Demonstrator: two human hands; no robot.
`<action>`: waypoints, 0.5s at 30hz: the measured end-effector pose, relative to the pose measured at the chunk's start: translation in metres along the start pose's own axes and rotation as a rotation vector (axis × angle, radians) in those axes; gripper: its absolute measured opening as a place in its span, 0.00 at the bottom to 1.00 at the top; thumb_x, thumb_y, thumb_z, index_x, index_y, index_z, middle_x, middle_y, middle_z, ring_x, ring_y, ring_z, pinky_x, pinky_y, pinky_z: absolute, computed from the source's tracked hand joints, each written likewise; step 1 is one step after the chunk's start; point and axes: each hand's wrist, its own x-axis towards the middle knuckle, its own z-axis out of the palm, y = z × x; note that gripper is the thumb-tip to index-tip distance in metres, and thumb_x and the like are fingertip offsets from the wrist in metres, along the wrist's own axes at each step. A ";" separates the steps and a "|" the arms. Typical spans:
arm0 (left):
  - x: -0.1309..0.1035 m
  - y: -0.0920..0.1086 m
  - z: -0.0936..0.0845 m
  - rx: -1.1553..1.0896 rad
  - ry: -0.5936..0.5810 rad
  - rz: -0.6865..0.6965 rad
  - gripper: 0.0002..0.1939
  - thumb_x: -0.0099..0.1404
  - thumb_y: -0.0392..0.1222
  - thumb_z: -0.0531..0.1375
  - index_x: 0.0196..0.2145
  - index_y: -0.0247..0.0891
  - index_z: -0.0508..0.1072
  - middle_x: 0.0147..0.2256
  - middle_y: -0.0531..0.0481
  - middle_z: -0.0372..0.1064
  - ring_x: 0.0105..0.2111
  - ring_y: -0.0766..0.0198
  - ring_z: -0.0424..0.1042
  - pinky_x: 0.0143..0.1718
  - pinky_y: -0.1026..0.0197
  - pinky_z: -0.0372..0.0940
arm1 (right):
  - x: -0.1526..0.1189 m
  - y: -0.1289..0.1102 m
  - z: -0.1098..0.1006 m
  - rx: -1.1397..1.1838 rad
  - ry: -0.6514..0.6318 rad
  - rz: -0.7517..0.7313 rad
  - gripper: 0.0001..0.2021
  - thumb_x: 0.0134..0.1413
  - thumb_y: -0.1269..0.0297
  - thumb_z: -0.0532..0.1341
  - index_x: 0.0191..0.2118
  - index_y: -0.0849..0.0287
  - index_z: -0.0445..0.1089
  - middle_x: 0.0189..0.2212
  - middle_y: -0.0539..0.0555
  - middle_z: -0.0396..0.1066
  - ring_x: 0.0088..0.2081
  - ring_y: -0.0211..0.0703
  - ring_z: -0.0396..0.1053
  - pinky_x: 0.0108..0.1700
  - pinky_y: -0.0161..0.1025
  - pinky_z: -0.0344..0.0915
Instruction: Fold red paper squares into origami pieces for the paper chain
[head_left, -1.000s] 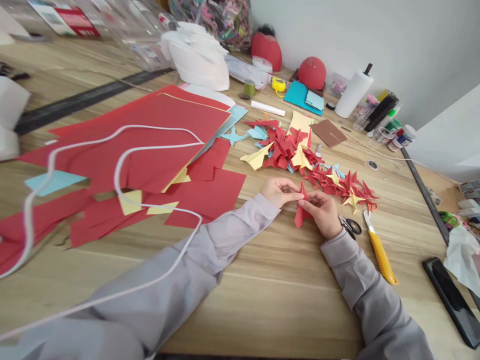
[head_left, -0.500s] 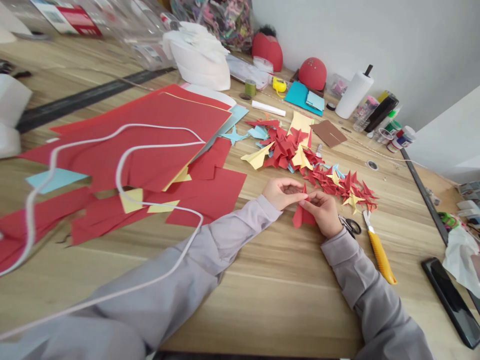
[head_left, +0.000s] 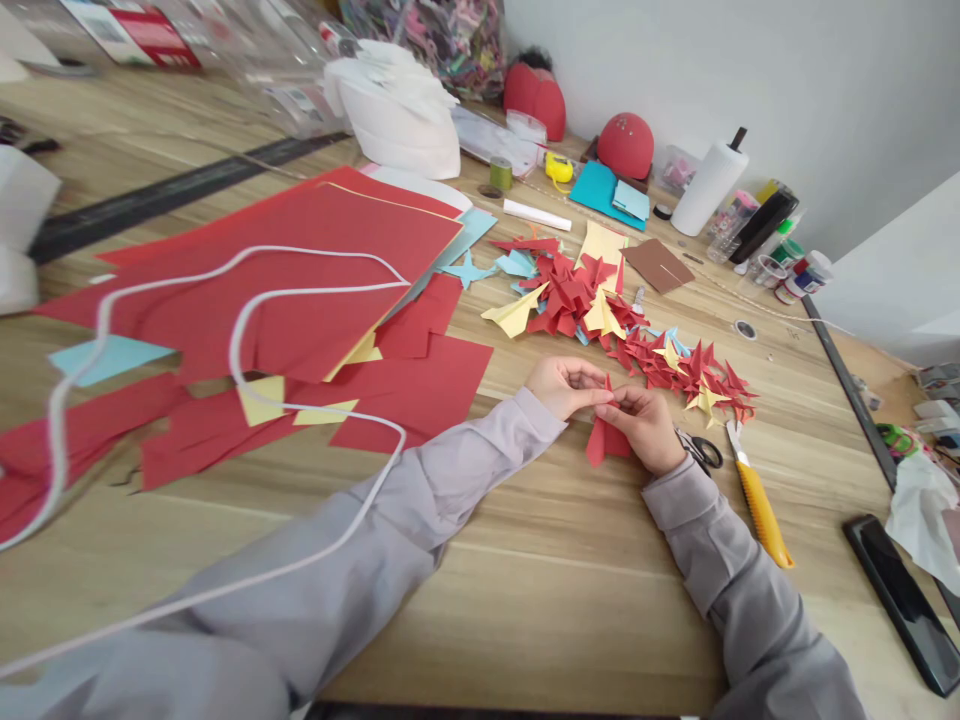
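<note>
Both hands meet over the table [head_left: 570, 600], near its middle, slightly toward the right edge. Left hand [head_left: 564, 385]: fingers curled, tips pinching the top point of a folded red paper [head_left: 604, 438]. Right hand [head_left: 649, 428]: fingers pressed together on the same paper from the other side, thumb on its upper edge. The paper hangs point-up between the two hands, its lower flap just above or touching the table; I cannot tell which.

Just beyond the hands lies a pile of folded shapes [head_left: 675, 372], mostly red with some yellow and pale blue, running toward the far edge. Scissors [head_left: 703, 452] lie just beside the right wrist, partly hidden by it. A yellow knife [head_left: 759, 500] lies next to the scissors, blade end toward the pile. A black phone [head_left: 904, 598] lies near the right edge.

Toward the left edge, large red sheets [head_left: 300, 270] overlap, with yellow and blue scraps among them. A white cord [head_left: 247, 310] loops over the sheets and runs toward the near edge. At the far edge stand a paper roll [head_left: 706, 187] and two red domes [head_left: 625, 146].
</note>
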 end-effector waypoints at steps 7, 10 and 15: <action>-0.001 0.005 0.001 -0.002 -0.085 -0.042 0.19 0.32 0.44 0.72 0.21 0.32 0.72 0.13 0.57 0.64 0.14 0.74 0.59 0.17 0.67 0.57 | -0.003 -0.004 -0.001 0.052 -0.071 0.019 0.12 0.36 0.55 0.69 0.24 0.57 0.71 0.21 0.47 0.72 0.22 0.34 0.65 0.27 0.33 0.62; -0.001 0.003 0.001 -0.031 -0.071 -0.038 0.20 0.31 0.45 0.72 0.21 0.33 0.72 0.16 0.56 0.66 0.16 0.72 0.63 0.20 0.66 0.60 | -0.003 -0.005 -0.002 0.073 -0.074 0.040 0.12 0.37 0.54 0.69 0.25 0.57 0.72 0.20 0.47 0.71 0.22 0.35 0.66 0.27 0.33 0.63; 0.002 -0.001 0.001 -0.025 -0.092 0.005 0.19 0.32 0.47 0.72 0.19 0.33 0.72 0.19 0.54 0.69 0.21 0.71 0.65 0.25 0.65 0.62 | -0.004 -0.005 -0.003 0.078 -0.100 0.050 0.12 0.38 0.55 0.69 0.27 0.57 0.73 0.20 0.48 0.72 0.22 0.35 0.66 0.27 0.33 0.63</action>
